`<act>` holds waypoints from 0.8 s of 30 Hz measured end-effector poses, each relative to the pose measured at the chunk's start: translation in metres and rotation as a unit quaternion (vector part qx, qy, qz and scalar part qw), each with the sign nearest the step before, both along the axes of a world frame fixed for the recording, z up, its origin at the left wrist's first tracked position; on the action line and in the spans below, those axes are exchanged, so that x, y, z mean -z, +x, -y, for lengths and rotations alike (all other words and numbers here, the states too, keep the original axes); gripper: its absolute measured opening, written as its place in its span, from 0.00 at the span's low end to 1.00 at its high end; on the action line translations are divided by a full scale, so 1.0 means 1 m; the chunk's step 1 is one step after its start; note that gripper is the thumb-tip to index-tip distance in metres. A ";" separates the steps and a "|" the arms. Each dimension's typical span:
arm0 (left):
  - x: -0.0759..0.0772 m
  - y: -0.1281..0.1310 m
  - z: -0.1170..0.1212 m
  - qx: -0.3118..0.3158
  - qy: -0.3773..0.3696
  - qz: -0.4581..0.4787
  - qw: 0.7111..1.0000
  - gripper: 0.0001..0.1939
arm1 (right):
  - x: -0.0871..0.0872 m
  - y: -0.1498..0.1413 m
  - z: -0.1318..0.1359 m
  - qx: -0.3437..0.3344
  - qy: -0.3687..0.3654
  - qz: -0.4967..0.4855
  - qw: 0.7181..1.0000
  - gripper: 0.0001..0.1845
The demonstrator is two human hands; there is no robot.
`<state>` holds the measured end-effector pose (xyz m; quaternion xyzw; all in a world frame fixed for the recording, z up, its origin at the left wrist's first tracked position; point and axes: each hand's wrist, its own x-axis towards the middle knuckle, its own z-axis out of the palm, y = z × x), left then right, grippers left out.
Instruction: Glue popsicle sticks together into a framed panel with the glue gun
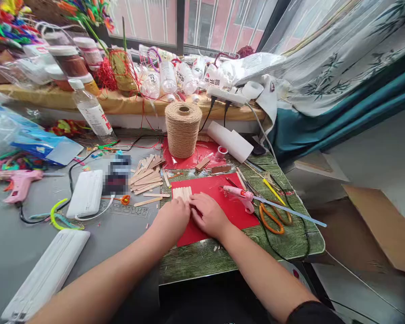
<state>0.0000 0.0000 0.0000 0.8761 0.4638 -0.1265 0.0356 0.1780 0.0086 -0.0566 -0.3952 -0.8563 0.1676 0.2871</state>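
Note:
My left hand [173, 218] and my right hand [209, 216] lie side by side on a red sheet [236, 211], fingers curled down onto a row of wooden craft sticks [182, 192] laid edge to edge. Only the far ends of the sticks show past my fingertips. Both hands press or pinch the near ends of that row. A loose pile of more wooden sticks [146, 176] lies just left of the red sheet.
A spool of jute twine [183, 129] stands behind the sheet, with a white paper roll [231, 141] beside it. A pink glue gun [243, 197] and orange scissors [272, 218] lie right of my hands. Another pink glue gun [20, 182] and white packs [86, 193] lie left. Bottles crowd the windowsill.

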 end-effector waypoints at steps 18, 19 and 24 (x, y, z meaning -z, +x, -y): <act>-0.001 -0.003 0.000 0.008 -0.002 -0.016 1.000 0.21 | -0.002 0.002 -0.004 -0.020 -0.007 -0.041 0.999 0.16; -0.001 -0.003 0.000 0.008 -0.001 -0.013 1.000 0.21 | -0.001 0.002 -0.004 -0.019 -0.008 -0.042 0.999 0.16; 0.001 -0.003 0.000 0.012 -0.005 -0.007 1.000 0.21 | -0.001 0.002 -0.005 -0.018 -0.008 -0.042 0.999 0.14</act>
